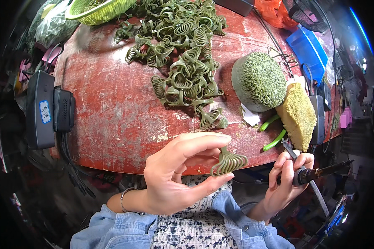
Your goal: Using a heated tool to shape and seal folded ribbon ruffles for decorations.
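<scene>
My left hand [183,168] pinches a green ribbed, fan-shaped plastic piece [230,162] between thumb and fingers, just past the table's near edge. My right hand [287,178] is closed around a black-handled tool [302,176] with a dark brownish shaft pointing right; its exact kind I cannot make out. A slim grey metal tip [290,150] sticks up from the same fingers, close to a pair of green handles [275,140]. Beyond my left hand, a heap of similar green ribbed pieces [187,79] spreads over the worn red table [112,124].
A rough-topped green block [264,79] and a yellow crumbly block [299,116] stand at the right. Far right is a blue bin [307,52]; a lime basket [97,12] sits at the far left. Black devices [40,110] with cables flank the left edge.
</scene>
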### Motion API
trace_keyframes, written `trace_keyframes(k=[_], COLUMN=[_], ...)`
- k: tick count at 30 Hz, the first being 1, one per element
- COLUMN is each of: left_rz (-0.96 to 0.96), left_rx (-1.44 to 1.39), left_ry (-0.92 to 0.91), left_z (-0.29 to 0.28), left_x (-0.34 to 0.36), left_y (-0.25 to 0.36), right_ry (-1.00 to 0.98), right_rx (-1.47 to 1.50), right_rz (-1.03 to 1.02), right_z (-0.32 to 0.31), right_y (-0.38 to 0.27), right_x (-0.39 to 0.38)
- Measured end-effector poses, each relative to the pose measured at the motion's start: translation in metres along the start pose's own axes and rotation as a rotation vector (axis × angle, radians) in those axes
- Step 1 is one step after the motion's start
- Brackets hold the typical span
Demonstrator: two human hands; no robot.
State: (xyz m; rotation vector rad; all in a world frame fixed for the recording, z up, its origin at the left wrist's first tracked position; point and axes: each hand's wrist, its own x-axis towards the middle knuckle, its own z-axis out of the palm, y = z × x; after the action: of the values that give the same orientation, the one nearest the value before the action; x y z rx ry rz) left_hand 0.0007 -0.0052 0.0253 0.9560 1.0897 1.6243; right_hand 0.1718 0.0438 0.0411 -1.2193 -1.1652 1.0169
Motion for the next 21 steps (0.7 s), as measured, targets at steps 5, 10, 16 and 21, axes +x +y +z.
trace_keyframes(k=[5,10,16,21], left_rz=[-0.005,-0.149,-0.214,-0.058], left_rx=[0.396,-0.008,-0.161,0.054], left_ry=[-0.189,-0.102,-0.013,-0.044], left_z=[-0.007,-0.004,0.001,-0.003], left_x=[0.011,0.008,0.009,0.009], left_y=[0.005,-0.008,-0.004,-0.008], right_ry=[-0.182,-0.143,0.067,0.098], right_rx=[-0.153,-0.354,-0.468,-0.772], right_rz=[0.035,-0.057,0.03,0.026], right_z=[-0.021,-0.031,-0.047,-0.054], right_y=[0.003,0.009,0.012,0.017], right_x=[0.008,0.011,0.011,0.013])
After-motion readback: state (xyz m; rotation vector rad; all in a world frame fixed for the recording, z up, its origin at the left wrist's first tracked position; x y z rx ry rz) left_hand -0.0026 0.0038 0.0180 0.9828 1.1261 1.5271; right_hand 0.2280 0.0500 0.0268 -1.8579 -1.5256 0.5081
